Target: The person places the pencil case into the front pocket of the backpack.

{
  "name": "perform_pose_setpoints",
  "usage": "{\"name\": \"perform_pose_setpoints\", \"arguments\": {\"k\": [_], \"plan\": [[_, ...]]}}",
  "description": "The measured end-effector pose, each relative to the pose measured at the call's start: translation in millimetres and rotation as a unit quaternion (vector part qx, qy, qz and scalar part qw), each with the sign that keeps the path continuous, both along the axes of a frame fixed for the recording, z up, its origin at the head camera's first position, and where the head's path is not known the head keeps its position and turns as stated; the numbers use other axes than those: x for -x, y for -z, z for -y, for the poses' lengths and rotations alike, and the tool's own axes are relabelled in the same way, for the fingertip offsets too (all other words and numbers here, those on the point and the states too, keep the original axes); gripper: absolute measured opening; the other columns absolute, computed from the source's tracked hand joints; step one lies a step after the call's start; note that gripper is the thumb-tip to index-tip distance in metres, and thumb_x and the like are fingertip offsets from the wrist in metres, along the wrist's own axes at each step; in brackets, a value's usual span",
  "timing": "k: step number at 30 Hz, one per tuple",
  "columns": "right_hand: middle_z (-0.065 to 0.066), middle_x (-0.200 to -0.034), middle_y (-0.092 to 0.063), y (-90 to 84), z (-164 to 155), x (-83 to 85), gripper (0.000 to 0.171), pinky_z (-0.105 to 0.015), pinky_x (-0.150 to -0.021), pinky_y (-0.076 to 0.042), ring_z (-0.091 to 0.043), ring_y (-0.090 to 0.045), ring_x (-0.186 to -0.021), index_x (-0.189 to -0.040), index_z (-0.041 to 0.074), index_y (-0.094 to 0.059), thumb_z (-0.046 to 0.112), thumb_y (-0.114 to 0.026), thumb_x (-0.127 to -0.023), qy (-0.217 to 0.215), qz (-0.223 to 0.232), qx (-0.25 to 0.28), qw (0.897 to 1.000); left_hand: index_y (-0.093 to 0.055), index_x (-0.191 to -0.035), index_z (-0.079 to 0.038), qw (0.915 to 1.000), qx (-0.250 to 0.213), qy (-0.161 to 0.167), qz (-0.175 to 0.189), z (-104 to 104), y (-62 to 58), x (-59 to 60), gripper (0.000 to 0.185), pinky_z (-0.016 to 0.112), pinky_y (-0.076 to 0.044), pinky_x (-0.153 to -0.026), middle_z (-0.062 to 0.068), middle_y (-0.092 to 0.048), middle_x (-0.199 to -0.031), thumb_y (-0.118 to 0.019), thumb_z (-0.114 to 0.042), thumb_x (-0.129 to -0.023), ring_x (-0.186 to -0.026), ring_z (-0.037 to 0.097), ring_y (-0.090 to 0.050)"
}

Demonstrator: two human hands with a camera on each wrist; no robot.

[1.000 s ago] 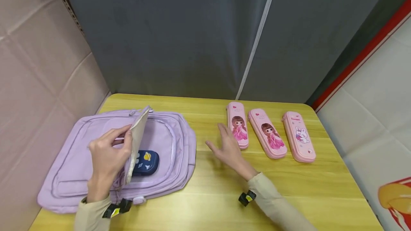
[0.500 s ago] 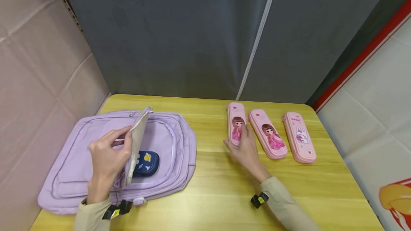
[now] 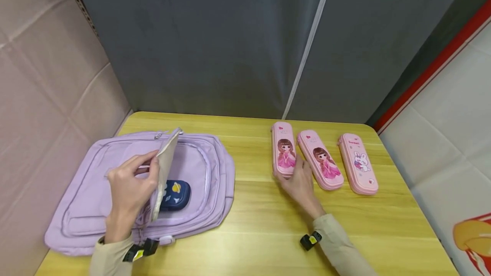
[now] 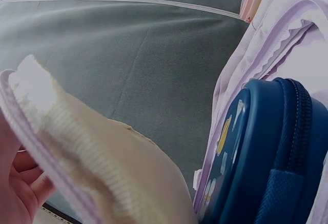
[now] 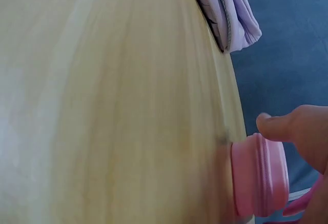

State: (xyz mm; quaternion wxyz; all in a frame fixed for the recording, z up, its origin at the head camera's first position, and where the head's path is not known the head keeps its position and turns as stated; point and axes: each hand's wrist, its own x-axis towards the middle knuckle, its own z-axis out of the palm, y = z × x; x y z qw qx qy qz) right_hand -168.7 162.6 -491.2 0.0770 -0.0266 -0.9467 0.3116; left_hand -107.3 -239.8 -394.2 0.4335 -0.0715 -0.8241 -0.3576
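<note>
Fingers of right hand (image 3: 301, 182) grip long, smooth pink case (image 3: 284, 149).

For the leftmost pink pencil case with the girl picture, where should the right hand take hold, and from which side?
Probably across the near end of the leftmost pink pencil case, coming from the person's side. It lies flat, long and narrow, on the yellow wooden table, close beside the second pink case; the right hand already touches that end, thumb on the open left edge.

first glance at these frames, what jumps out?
The lilac backpack lying flat at the table's left, its flap held up by the left hand over a navy case inside. Then three pink pencil cases in a row at the right; the right hand grips the near end of the leftmost pink case.
</note>
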Motion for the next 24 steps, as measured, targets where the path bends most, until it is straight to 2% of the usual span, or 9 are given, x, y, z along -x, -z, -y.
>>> {"name": "perform_pose_setpoints", "arguments": {"k": [7, 12, 18, 24], "plan": [[-0.036, -0.127, -0.048, 5.9, -0.5, 1.8, 0.108, -0.061, -0.103, -0.049, -0.048, -0.051, -0.115, -0.149, -0.012, -0.031, 0.041, -0.089, -0.075, 0.01, 0.011, 0.01, 1.0, -0.08, -0.097, 0.002, 0.9998, 0.01, -0.003, 0.014, 0.8, 1.2, -0.3, 0.019, -0.003, -0.05, -0.068, 0.018, -0.077, -0.082, -0.068, -0.003, -0.083, -0.077, -0.025, -0.053], [-0.034, -0.131, -0.048, 6.0, -1.7, 2.5, 0.104, -0.059, -0.106, -0.048, -0.047, -0.052, -0.118, -0.146, -0.014, -0.034, 0.041, -0.087, -0.076, 0.021, 0.031, 0.027, 0.999, -0.079, -0.096, 0.003, 0.9998, 0.012, -0.004, 0.019, 1.4, 2.0, 0.0, 0.019, -0.003, -0.05, -0.068, 0.018, -0.077, -0.081, -0.068, -0.004, -0.083, -0.078, -0.025, -0.053], [-0.034, -0.132, -0.051, 4.7, -6.1, 2.1, 0.096, -0.059, -0.108, -0.047, -0.047, -0.051, -0.122, -0.141, -0.014, -0.042, 0.038, -0.089, -0.074, 0.027, 0.018, 0.046, 0.998, -0.079, -0.097, 0.003, 0.9997, 0.01, -0.003, 0.02, 1.3, 2.4, -0.3, 0.019, -0.004, -0.049, -0.069, 0.018, -0.077, -0.082, -0.068, -0.004, -0.083, -0.079, -0.026, -0.052], [-0.032, -0.132, -0.054, 3.7, -8.3, 1.2, 0.09, -0.058, -0.112, -0.044, -0.046, -0.051, -0.124, -0.143, -0.012, -0.043, 0.035, -0.085, -0.078, 0.022, 0.015, 0.054, 0.998, -0.079, -0.097, 0.003, 0.9997, 0.012, -0.004, 0.02, 1.2, 2.1, -0.3, 0.019, -0.004, -0.048, -0.07, 0.019, -0.077, -0.083, -0.068, -0.004, -0.083, -0.079, -0.025, -0.052]]}}
